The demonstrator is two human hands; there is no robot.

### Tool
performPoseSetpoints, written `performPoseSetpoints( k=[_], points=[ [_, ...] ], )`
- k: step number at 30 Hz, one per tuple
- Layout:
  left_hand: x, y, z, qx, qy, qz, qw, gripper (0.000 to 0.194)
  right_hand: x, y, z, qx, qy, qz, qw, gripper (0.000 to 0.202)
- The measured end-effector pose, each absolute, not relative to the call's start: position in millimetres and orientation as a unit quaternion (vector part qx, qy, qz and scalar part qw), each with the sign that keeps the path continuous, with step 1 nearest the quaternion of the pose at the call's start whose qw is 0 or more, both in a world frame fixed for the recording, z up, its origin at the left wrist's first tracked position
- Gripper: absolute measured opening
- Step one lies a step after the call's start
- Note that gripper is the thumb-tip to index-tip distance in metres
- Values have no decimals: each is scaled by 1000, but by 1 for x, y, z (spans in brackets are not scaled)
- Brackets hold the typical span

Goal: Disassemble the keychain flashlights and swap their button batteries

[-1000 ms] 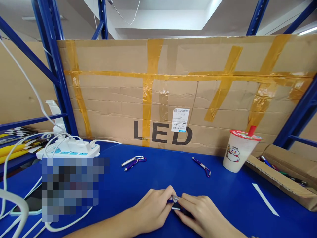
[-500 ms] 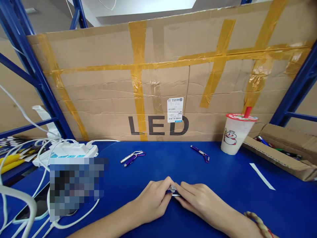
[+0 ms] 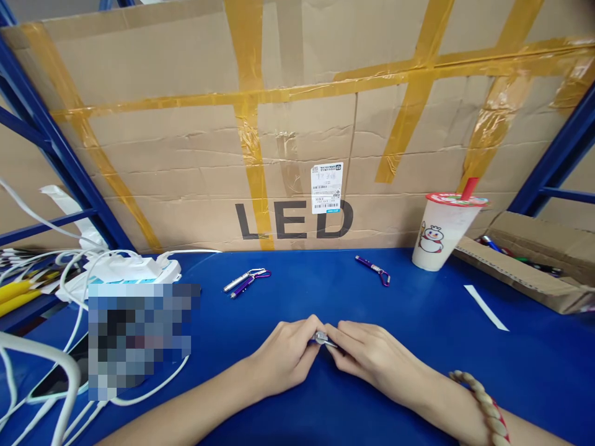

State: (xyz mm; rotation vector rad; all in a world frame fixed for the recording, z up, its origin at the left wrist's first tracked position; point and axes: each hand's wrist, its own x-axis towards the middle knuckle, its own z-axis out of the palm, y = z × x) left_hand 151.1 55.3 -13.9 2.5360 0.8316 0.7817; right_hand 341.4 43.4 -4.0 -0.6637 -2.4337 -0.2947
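Note:
My left hand (image 3: 288, 356) and my right hand (image 3: 369, 356) meet fingertip to fingertip low on the blue table (image 3: 418, 347). Between them they pinch a small keychain flashlight (image 3: 320, 338), of which only the silver end shows; the rest is hidden under my fingers. Farther back lie two loose keychain flashlights, one silver and one purple (image 3: 245, 282), side by side. A third purple flashlight (image 3: 372, 269) with a clip lies to their right.
A taped cardboard sheet marked LED (image 3: 297, 155) stands along the back. At the right are a lidded drink cup (image 3: 441, 232), an open cardboard box (image 3: 530, 272) holding more flashlights, and a white paper strip (image 3: 486, 308). A power strip (image 3: 134, 272), white cables and a phone crowd the left.
The view has tilted down, so everything sits higher in frame. My hands stay together on the small flashlight, and more of my right wrist with its bead bracelet shows.

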Motion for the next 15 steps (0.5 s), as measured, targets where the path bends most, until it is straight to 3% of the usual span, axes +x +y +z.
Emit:
performPoseSetpoints(
  k=[11,15],
  points=[
    [154,55,-12,868,369,244,225,9,343,48,-10,-274,-914,-77,290,35],
    [155,54,-9,853,394,245,237,10,348,54,-11,-299,-909,-7,290,43]
  ],
)
